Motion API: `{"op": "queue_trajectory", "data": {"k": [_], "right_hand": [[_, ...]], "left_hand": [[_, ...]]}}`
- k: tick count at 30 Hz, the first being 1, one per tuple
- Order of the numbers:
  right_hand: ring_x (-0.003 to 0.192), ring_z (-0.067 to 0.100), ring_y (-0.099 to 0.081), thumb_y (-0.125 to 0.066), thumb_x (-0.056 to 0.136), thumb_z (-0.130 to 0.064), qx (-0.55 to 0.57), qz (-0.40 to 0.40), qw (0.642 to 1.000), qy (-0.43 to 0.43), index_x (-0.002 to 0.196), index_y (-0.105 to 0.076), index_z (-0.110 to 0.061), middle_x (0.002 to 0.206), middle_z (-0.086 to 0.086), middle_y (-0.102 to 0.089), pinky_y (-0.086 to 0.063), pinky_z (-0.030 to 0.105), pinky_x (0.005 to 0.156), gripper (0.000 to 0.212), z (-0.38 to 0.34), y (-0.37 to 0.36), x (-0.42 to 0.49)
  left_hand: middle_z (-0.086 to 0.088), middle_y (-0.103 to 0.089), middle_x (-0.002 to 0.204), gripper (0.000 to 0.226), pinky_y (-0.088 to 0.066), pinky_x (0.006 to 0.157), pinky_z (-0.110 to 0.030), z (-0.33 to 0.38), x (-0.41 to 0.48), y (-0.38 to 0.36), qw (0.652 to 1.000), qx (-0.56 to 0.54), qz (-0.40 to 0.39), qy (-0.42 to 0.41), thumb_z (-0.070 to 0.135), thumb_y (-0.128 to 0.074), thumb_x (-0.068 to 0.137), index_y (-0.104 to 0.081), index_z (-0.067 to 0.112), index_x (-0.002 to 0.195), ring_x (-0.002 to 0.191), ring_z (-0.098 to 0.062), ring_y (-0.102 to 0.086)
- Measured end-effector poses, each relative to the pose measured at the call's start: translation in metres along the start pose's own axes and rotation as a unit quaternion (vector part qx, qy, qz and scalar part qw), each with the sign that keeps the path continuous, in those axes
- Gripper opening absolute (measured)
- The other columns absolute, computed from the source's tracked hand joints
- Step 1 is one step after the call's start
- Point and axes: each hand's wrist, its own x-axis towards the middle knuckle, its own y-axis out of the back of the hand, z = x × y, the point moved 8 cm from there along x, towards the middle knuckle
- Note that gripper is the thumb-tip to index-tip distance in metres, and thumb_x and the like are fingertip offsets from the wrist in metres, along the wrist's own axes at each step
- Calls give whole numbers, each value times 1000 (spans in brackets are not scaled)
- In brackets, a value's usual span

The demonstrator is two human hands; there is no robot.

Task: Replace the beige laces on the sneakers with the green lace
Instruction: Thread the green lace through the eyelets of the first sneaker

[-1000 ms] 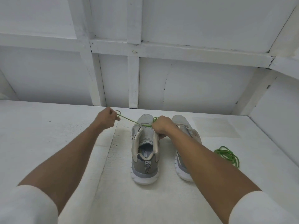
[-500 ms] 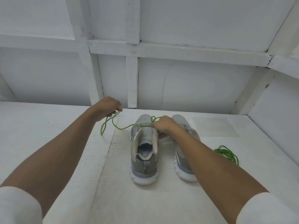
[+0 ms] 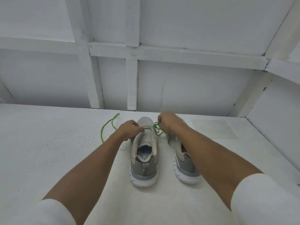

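The left hand and right hand both pinch the green lace atop the left-side sneaker, seemingly tying off; the other sneaker probably remains.

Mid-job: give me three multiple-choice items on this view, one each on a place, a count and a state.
1. Where does the free end of the green lace lie? A. On the white surface, left of the left sneaker. B. Inside a shoe. C. Over a sleeve.
2. How many sneakers show? A. One. B. Two. C. Three.
3. What is the left hand doing? A. Lying flat. B. Pinching the lace. C. Lifting a shoe.
Key: 1 A, it trails off leftward; 2 B, the right sneaker stands beside the left; 3 B, its grip closes on the lace.
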Motion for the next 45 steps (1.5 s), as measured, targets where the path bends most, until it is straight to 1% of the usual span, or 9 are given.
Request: {"op": "queue_trajectory", "data": {"k": [9,17,24,27,31,33,36,40,45], "right_hand": [[99,34,-58,-43,95,-12,53,239,964,-108,109,-58,-1,113,15,-57,-36,32,70,24,41,107,0],[132,27,-41,-63,90,-25,-27,-67,993,90,136,-51,-32,145,1,-45,-37,44,107,49,-15,-18,4],[103,31,-61,-54,87,-2,-122,60,990,24,111,-62,-7,115,11,-58,-47,33,77,26,-3,37,6],[97,33,-62,-47,87,4,36,132,990,-31,100,-59,-4,110,16,-57,-48,31,72,19,25,84,12],[74,27,-70,-44,101,-11,469,352,804,-92,87,-46,-7,93,9,-57,-51,20,49,15,52,144,-8],[66,28,-68,-46,100,-12,483,376,790,-44,82,-46,-9,82,5,-54,-53,27,50,18,42,150,-11],[77,32,-62,-53,95,-14,326,318,890,20,78,-56,-11,85,12,-60,-53,46,71,17,20,125,-2],[81,30,-60,-49,86,2,72,148,985,44,89,-69,-6,92,12,-60,-48,32,69,21,2,57,-2],[94,25,-61,-70,84,-21,-188,-167,967,48,107,-69,-11,109,5,-63,-50,30,72,25,-6,-11,-21]], "left_hand": [[-1,-52,85,39,-37,52,-24,-2,1,-7,1000,-10,4,4,39,-63,84,-51,20,116,68,-14,-46],[0,-53,84,37,-36,52,-24,-3,2,-7,1000,-22,18,8,38,-63,83,-52,20,113,66,-13,-46],[2,-53,85,35,-34,52,-24,-6,0,-8,998,-50,27,4,39,-63,83,-54,19,110,68,-14,-45],[-1,-56,92,34,-35,52,-24,-7,0,-8,998,-61,29,4,39,-63,82,-54,19,109,74,-16,-47],[0,-55,94,34,-38,59,-27,-6,0,-9,998,-62,30,5,40,-62,83,-53,20,109,80,-18,-49],[0,-55,93,34,-38,62,-27,-7,0,-10,998,-59,28,8,40,-62,83,-53,20,109,80,-18,-49],[0,-54,91,33,-36,57,-26,-4,-1,-10,999,-48,20,8,40,-62,84,-52,20,108,73,-15,-47],[-2,-51,74,24,-28,50,-22,-2,-6,-5,997,-83,-4,4,32,-51,93,-58,12,104,62,-16,-41],[-9,-65,75,23,-27,48,-25,-10,-3,15,982,-186,-22,29,10,-38,97,-54,0,108,59,-16,-42]]}}
